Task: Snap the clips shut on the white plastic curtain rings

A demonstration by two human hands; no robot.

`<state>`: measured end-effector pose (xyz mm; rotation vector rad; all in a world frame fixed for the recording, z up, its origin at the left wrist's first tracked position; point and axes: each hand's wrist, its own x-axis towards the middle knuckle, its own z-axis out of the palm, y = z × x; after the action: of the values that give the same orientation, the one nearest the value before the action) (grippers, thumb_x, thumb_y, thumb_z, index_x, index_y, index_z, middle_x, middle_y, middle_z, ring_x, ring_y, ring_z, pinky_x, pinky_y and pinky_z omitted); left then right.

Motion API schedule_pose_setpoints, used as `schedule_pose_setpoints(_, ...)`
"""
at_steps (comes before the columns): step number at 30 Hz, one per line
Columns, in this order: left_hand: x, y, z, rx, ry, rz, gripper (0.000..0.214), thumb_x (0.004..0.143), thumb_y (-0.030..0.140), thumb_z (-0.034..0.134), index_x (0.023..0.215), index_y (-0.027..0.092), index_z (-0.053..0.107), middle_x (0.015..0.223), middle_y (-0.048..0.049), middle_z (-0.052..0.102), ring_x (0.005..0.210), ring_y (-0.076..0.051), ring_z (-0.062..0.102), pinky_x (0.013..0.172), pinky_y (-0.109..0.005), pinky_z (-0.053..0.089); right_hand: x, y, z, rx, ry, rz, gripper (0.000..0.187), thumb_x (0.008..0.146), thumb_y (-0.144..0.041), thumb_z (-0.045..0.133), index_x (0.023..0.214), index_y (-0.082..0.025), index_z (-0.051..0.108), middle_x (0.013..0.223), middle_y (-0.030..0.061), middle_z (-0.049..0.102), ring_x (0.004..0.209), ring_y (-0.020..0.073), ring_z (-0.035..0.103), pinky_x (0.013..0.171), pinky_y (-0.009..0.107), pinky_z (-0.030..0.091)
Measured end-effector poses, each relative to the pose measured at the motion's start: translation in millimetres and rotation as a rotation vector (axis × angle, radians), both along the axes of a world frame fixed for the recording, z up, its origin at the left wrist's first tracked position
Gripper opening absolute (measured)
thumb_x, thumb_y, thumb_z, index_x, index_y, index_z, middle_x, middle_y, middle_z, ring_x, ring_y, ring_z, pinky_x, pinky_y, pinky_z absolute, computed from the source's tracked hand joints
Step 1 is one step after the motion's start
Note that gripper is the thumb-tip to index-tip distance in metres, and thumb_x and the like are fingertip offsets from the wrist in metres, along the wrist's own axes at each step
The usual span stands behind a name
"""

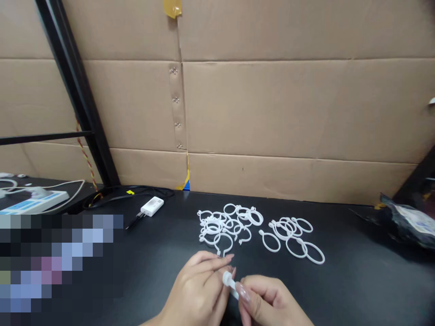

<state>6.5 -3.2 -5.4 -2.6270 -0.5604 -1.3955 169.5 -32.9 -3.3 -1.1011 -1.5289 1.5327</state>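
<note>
Near the front edge of the view, my right hand (268, 299) pinches a white plastic ring (228, 279) between thumb and fingers. Its small round end points up toward the left; the rest of it is mostly hidden by my hands. My left hand (200, 285) is closed on the same ring from the left, fingers folded together, its thumb out of sight. Just beyond my hands lies a loose pile of similar white rings (223, 235), some with a gap in the loop. To the right is a smaller group of white rings (272, 242), which look closed.
A white adapter (152, 206) with a black cable lies on the black table (149, 267). At far left are a power strip (44, 201) and a black metal frame (88, 117). A cardboard wall (288, 104) stands behind. A dark plastic bag (408, 222) sits at right.
</note>
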Motion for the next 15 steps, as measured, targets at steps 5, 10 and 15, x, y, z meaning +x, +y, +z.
schedule_pose_setpoints(5,2.5,-2.7,-1.7,0.071,0.007,0.027,0.022,0.079,-0.002,0.048,0.09,0.01,0.062,0.072,-0.0129,0.075,0.085,-0.025,0.071,0.07,-0.033,0.057,-1.1,-2.3,6.6,-0.008,-0.058,-0.011,0.063,0.062,-0.081,0.046,0.045,-0.02,0.043,0.04,-0.0062,0.032,0.039,0.0079,0.025,0.04,0.026,0.016)
schedule_pose_setpoints(10,5.8,-2.1,-6.6,0.116,0.033,0.059,0.022,0.077,-0.004,0.045,0.082,0.009,0.062,0.071,-0.0152,0.074,0.09,-0.027,0.069,0.076,-0.037,0.056,-0.6,-1.6,6.4,-0.055,-0.002,-0.011,0.063,0.06,-0.081,0.048,0.044,-0.02,0.044,0.039,-0.0062,0.032,0.038,0.0078,0.025,0.04,0.026,0.014)
schedule_pose_setpoints(15,5.6,0.0,-2.2,0.091,0.025,0.038,0.025,0.075,-0.006,0.044,0.083,0.009,0.062,0.06,-0.0099,0.071,0.094,-0.028,0.068,0.079,-0.04,0.054,0.3,2.8,-1.6,-0.082,0.115,-0.015,0.057,0.066,-0.072,0.055,0.047,-0.02,0.045,0.039,-0.008,0.031,0.037,0.0063,0.022,0.041,0.025,0.013)
